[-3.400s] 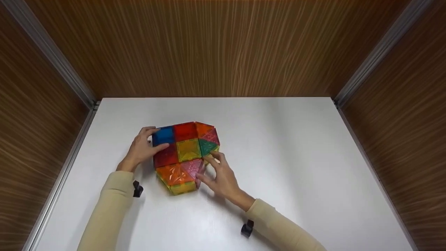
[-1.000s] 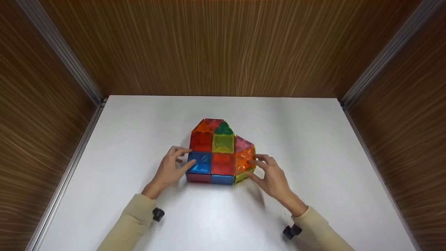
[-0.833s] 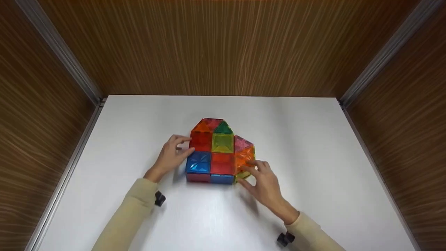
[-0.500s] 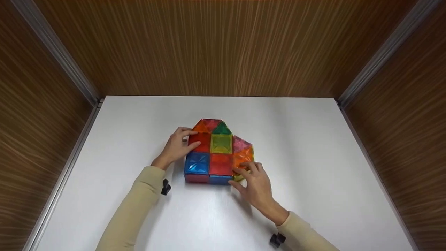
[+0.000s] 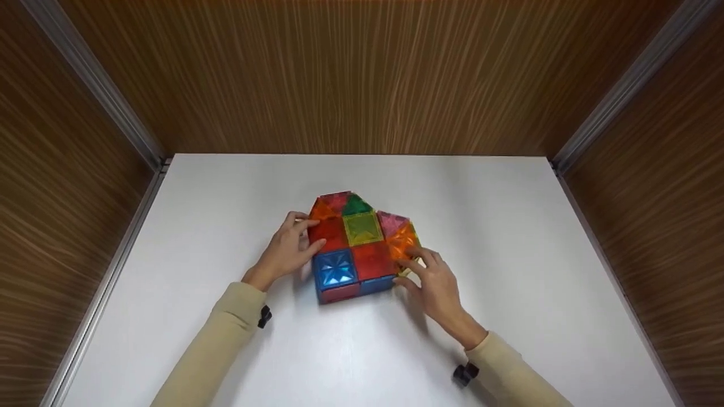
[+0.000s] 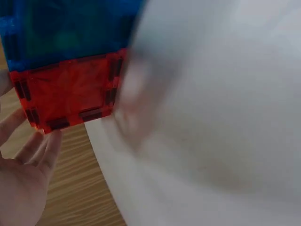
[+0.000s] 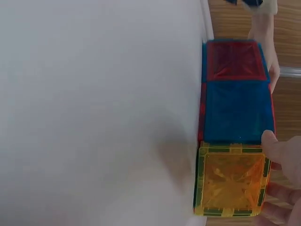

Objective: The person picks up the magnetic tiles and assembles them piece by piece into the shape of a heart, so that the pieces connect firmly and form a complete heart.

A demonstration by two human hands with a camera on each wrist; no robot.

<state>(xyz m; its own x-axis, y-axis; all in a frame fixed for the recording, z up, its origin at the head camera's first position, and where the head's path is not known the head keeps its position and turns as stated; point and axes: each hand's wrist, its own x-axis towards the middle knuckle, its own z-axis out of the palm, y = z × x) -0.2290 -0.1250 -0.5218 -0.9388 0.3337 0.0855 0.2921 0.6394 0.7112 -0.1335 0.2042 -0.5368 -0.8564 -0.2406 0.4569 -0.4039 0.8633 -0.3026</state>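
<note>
A heart-shaped box of translucent magnetic tiles (image 5: 363, 228) lies flat on the white table. Its top mixes red, yellow, blue, orange, pink and green tiles. My left hand (image 5: 285, 249) grips the left side, thumb over the red top tile. In the left wrist view, fingertips meet the edge of a red wall tile (image 6: 70, 89) beside a blue one (image 6: 75, 33). My right hand (image 5: 438, 285) holds the lower right corner, fingers on the orange tiles (image 5: 403, 240). The right wrist view shows its thumb by a blue wall tile (image 7: 237, 110) and a yellow one (image 7: 230, 181).
The white tabletop (image 5: 498, 243) surrounds the box. Wood-grain panels (image 5: 362, 73) stand at the back and both sides, with metal rails (image 5: 622, 82) at the corners. Each wrist carries a small black camera (image 5: 465, 373).
The tile box has turned counterclockwise: its blue top tile went from far left to near left. Both hands shifted their hold along its edges. In the last half second it turned slightly further.
</note>
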